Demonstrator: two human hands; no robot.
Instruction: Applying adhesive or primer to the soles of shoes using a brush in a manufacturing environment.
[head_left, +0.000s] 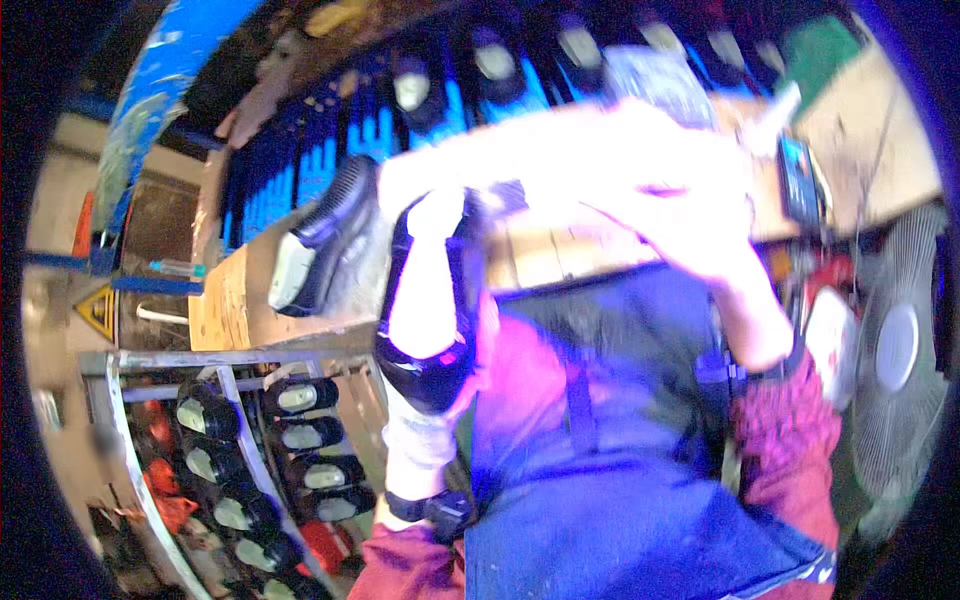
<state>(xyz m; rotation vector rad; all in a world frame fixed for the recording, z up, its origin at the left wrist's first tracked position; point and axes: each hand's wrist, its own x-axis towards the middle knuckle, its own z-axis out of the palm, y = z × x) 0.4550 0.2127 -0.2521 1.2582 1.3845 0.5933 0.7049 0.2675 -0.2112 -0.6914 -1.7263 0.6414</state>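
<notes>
A black shoe (457,300) with a white inside is held upright in front of me, its rounded toe toward my body. My left hand (420,440), in a pale covering, grips it from below near the toe; most of its fingers are hidden by the shoe. Over the bench to the right is my right hand (690,225), washed out by bright light, its fingers pointing left toward the shoe's far end. Glare hides whether it holds anything. A second black-and-white shoe (330,245) lies tilted on the wooden bench (225,310), left of the held one.
Beyond the bench, several shoes (412,88) stand in a row along blue strips. A metal rack (240,385) at lower left carries more shoes. At right are a phone-like device (800,180), a fan (897,350) and green material (822,58). A blue post (165,75) rises at left.
</notes>
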